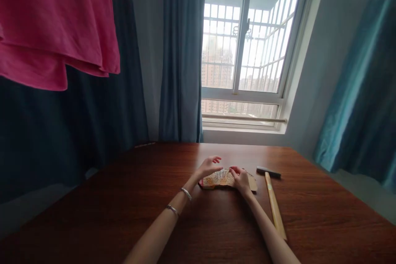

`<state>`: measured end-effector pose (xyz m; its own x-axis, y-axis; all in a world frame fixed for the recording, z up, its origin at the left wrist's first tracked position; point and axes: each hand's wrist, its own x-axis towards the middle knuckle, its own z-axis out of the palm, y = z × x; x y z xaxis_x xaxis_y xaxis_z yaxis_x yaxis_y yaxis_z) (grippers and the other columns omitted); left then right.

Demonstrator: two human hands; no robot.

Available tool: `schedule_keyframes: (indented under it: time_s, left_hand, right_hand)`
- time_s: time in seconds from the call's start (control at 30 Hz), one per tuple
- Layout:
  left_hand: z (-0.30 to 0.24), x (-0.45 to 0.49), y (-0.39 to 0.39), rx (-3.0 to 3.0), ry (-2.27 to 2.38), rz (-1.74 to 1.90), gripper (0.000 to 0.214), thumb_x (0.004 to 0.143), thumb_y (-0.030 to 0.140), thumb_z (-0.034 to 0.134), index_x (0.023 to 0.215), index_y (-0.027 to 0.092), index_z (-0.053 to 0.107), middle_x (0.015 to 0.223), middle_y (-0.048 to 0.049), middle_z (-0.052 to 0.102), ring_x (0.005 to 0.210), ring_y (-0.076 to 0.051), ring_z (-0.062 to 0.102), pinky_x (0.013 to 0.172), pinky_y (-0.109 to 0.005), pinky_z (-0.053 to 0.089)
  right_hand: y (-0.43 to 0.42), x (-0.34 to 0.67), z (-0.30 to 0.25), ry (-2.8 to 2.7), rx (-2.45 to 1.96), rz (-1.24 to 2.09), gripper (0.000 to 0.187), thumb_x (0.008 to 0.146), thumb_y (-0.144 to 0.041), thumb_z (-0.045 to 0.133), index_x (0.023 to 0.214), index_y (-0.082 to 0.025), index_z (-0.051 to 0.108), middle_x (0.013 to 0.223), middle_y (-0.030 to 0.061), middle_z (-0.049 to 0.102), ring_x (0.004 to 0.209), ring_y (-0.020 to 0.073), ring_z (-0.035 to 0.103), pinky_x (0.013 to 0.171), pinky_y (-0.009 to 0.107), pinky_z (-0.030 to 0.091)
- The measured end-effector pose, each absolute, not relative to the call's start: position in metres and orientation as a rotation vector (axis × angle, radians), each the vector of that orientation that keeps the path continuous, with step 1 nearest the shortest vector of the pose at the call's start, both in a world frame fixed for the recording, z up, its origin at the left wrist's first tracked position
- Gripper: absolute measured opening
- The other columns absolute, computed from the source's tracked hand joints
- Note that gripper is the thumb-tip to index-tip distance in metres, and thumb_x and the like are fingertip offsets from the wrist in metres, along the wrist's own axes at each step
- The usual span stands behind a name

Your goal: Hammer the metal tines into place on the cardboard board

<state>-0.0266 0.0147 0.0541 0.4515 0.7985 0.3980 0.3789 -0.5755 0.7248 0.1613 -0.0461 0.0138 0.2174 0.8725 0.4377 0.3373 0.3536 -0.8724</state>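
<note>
On the table lies a flat, tan piece like board [227,179], its left part covered in a speckled orange and white pattern. Several thin dark nails [220,174] show in a row on its middle, and more dark marks run along its right side. My left hand [210,166] hovers over the left end with its fingers stretched and apart, holding nothing. Thumb and fingers of my right hand [239,177] are pinched at the row's right end, around what looks like a thin nail. A hammer [272,198] with a black head and wooden handle rests right of my right hand.
The brown wooden table [123,214] reaches to the wall below a barred window [243,49]. Blue curtains [182,49] hang at both sides. A pink cloth [58,24] hangs at the upper left.
</note>
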Motion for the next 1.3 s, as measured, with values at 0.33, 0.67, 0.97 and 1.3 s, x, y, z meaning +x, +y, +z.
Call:
schedule_keyframes:
  time_s: [0.33, 0.67, 0.97, 1.3]
  left_hand:
    - [0.049, -0.017, 0.023, 2.250, 0.839, 0.737, 0.043, 0.067, 0.033, 0.068, 0.105, 0.015, 0.064, 0.095, -0.0071, 0.067, 0.088, -0.020, 0.062, 0.077, -0.029, 0.049]
    - [0.049, -0.021, 0.020, 2.254, 0.846, 0.628, 0.044, 0.063, 0.017, 0.061, 0.106, 0.015, 0.064, 0.096, -0.0063, 0.068, 0.087, -0.021, 0.062, 0.077, -0.028, 0.049]
    - [0.045, -0.019, 0.019, 2.255, 0.875, 0.635, 0.042, 0.064, 0.017, 0.061, 0.105, 0.016, 0.063, 0.093, -0.0053, 0.068, 0.084, -0.019, 0.062, 0.075, -0.027, 0.048]
    - [0.040, -0.007, 0.013, 2.263, 0.932, 0.806, 0.032, 0.067, 0.035, 0.067, 0.091, 0.014, 0.068, 0.086, -0.0050, 0.068, 0.079, -0.017, 0.061, 0.072, -0.025, 0.047]
  right_hand:
    - [-0.038, 0.158, 0.006, -1.487, -1.247, 0.425, 0.028, 0.077, -0.034, 0.051, 0.085, -0.017, 0.073, 0.083, 0.0098, 0.073, 0.076, 0.0233, 0.065, 0.068, 0.033, 0.050]
    - [-0.042, 0.156, 0.011, -1.525, -1.239, 0.369, 0.027, 0.079, -0.033, 0.051, 0.083, -0.019, 0.073, 0.082, 0.0098, 0.073, 0.077, 0.0239, 0.065, 0.071, 0.035, 0.050]
    - [-0.046, 0.155, 0.013, -1.576, -1.221, 0.359, 0.024, 0.079, -0.029, 0.051, 0.081, -0.020, 0.073, 0.079, 0.0086, 0.072, 0.075, 0.0230, 0.064, 0.069, 0.033, 0.048]
    - [-0.044, 0.158, 0.009, -1.613, -1.207, 0.360, 0.021, 0.077, -0.030, 0.056, 0.079, -0.019, 0.073, 0.078, 0.0076, 0.070, 0.074, 0.0209, 0.063, 0.065, 0.030, 0.049]
